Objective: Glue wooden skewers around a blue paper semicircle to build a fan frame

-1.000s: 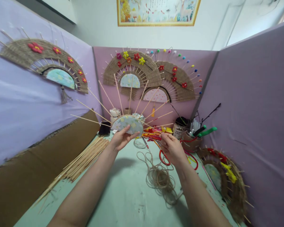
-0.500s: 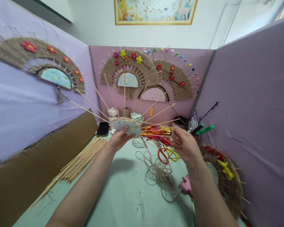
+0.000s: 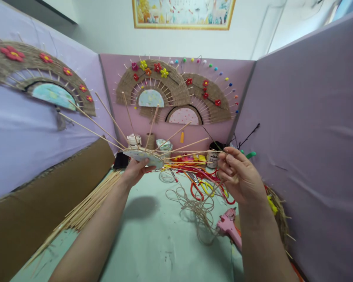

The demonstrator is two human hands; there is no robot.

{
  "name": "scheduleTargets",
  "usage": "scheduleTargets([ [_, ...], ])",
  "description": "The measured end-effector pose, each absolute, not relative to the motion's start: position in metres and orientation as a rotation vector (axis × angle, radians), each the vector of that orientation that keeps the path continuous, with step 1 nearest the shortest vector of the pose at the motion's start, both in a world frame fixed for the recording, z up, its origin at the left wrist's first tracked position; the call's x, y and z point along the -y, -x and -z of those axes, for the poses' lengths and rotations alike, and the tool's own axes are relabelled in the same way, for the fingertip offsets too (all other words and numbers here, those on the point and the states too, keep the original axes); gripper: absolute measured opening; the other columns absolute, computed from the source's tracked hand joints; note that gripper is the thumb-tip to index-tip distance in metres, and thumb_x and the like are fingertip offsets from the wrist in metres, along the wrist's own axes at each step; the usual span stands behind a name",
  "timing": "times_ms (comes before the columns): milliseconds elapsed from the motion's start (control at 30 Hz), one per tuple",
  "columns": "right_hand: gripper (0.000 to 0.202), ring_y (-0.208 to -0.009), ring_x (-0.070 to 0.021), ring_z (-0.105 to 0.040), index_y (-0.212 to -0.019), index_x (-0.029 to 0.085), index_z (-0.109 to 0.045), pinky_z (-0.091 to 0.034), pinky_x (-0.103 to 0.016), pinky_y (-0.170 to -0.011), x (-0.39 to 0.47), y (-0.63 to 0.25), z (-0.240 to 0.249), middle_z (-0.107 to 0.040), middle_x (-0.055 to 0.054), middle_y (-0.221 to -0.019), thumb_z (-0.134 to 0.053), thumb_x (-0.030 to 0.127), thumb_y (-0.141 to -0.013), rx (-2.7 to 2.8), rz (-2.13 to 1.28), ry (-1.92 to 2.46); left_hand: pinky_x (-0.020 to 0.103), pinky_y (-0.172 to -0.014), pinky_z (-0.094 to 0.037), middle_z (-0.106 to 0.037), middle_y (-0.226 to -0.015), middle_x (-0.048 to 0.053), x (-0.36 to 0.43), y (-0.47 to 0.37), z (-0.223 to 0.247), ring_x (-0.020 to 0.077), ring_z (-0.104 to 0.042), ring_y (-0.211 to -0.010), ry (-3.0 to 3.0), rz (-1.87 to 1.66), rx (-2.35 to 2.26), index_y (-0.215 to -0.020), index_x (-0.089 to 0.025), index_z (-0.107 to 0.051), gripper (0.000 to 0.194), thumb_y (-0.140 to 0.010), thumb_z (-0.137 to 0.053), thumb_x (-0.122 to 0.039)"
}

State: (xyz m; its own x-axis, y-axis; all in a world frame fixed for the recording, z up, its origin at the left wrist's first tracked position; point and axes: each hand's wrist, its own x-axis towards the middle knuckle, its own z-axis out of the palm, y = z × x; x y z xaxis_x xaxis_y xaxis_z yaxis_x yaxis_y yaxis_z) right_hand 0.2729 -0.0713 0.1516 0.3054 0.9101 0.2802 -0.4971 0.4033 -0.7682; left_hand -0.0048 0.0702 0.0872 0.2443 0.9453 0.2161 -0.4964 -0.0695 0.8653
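My left hand [image 3: 137,171] grips a half-round fan base [image 3: 144,157] covered in pale floral cloth, thumb lying on its face. Several thin bamboo sticks [image 3: 111,117] spread out from its curved edge. At the right, my right hand [image 3: 241,176] has its fingers pinched on jute twine, which runs taut from the fan base past the right-hand sticks. Below that hand a loose tangle of twine [image 3: 197,209] lies on the table. Near my right forearm rests a pink glue gun [image 3: 229,225].
Bundled bamboo sticks [image 3: 88,199] lie beside a cardboard strip [image 3: 55,203] at the left. Scissors [image 3: 206,188] and red and yellow craft pieces are at the back of the green table [image 3: 153,243]. Finished woven fans [image 3: 153,82] hang on the partitions. Another woven piece [image 3: 278,211] stands at right.
My right hand has drawn away from the stick tips, to the right, with the twine. The fan base has tilted flatter. The view has shifted, showing more of the glue gun.
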Motion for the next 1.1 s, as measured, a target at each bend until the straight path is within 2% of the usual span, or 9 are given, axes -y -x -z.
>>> scheduleTargets([
  [200, 0.023, -0.050, -0.0029, -0.040, -0.081, 0.023, -0.075, -0.036, -0.014, -0.038, 0.065, -0.271, -0.147, -0.073, -0.003, -0.093, -0.079, 0.017, -0.059, 0.758, -0.985, 0.630, 0.028, -0.070, -0.060, -0.076, -0.085, 0.007, -0.071, 0.005, -0.087, 0.0228, -0.072, -0.083, -1.017, -1.284, -0.533, -0.085, -0.015, -0.069, 0.038, -0.054, -0.090, -0.024],
  [333, 0.027, -0.053, -0.0043, -0.045, -0.084, 0.020, -0.076, -0.040, -0.016, -0.041, 0.056, -0.268, -0.141, -0.073, -0.006, -0.096, -0.081, 0.018, -0.058, 0.747, -0.990, 0.702, 0.028, -0.067, -0.060, -0.075, -0.083, 0.005, -0.069, 0.004, -0.091, 0.0198, -0.072, -0.078, -0.981, -1.307, -0.510, -0.086, -0.016, -0.068, 0.039, -0.055, -0.090, -0.025],
  [433, 0.026, -0.052, -0.0055, -0.045, -0.083, 0.018, -0.076, -0.037, -0.017, -0.040, 0.051, -0.264, -0.134, -0.073, -0.006, -0.084, -0.083, 0.023, -0.059, 0.800, -0.962, 0.754, 0.028, -0.065, -0.060, -0.075, -0.084, 0.003, -0.068, 0.004, -0.093, 0.0188, -0.071, -0.077, -0.951, -1.347, -0.494, -0.086, -0.018, -0.067, 0.039, -0.056, -0.090, -0.027],
  [567, 0.022, -0.047, -0.0074, -0.042, -0.077, 0.018, -0.077, -0.031, -0.021, -0.042, 0.043, -0.258, -0.120, -0.066, -0.001, -0.060, -0.082, 0.033, -0.062, 0.970, -0.912, 0.947, 0.026, -0.066, -0.059, -0.074, -0.084, -0.001, -0.067, 0.000, -0.098, 0.0156, -0.070, -0.077, -0.783, -1.407, -0.503, -0.088, -0.021, -0.066, 0.024, -0.070, -0.081, -0.023],
  [700, 0.016, -0.058, -0.0135, -0.054, -0.073, 0.019, -0.077, -0.037, -0.025, -0.052, 0.030, -0.240, -0.100, -0.072, -0.002, -0.069, -0.074, 0.034, -0.068, 1.266, -0.831, 1.213, 0.025, -0.067, -0.058, -0.074, -0.085, -0.001, -0.060, -0.010, -0.105, 0.0137, -0.070, -0.079, -0.596, -1.404, -0.499, -0.090, -0.021, -0.064, 0.008, -0.084, -0.068, -0.023],
  [767, 0.011, -0.057, -0.0144, -0.054, -0.066, 0.019, -0.077, -0.037, -0.026, -0.055, 0.024, -0.228, -0.090, -0.071, -0.001, -0.064, -0.071, 0.029, -0.068, 1.407, -0.864, 1.297, 0.024, -0.067, -0.057, -0.074, -0.084, -0.001, -0.055, -0.017, -0.108, 0.0134, -0.070, -0.079, -0.529, -1.388, -0.476, -0.089, -0.021, -0.064, 0.003, -0.087, -0.065, -0.024],
  [900, 0.012, -0.051, -0.0128, -0.049, -0.059, 0.019, -0.075, -0.032, -0.026, -0.052, 0.020, -0.209, -0.076, -0.065, 0.001, -0.054, -0.068, 0.025, -0.066, 1.515, -0.946, 1.324, 0.024, -0.067, -0.058, -0.075, -0.083, -0.001, -0.045, -0.028, -0.111, 0.0131, -0.070, -0.078, -0.472, -1.349, -0.426, -0.089, -0.022, -0.064, 0.006, -0.091, -0.059, -0.025],
  [1100, 0.014, -0.056, -0.0126, -0.050, -0.069, 0.018, -0.074, -0.035, -0.025, -0.054, 0.020, -0.212, -0.077, -0.065, 0.001, -0.061, -0.067, 0.031, -0.070, 1.552, -0.981, 1.317, 0.025, -0.071, -0.058, -0.075, -0.087, 0.000, -0.050, -0.024, -0.103, 0.0148, -0.071, -0.084, -0.452, -1.308, -0.344, -0.094, -0.023, -0.064, 0.012, -0.090, -0.061, -0.034],
])
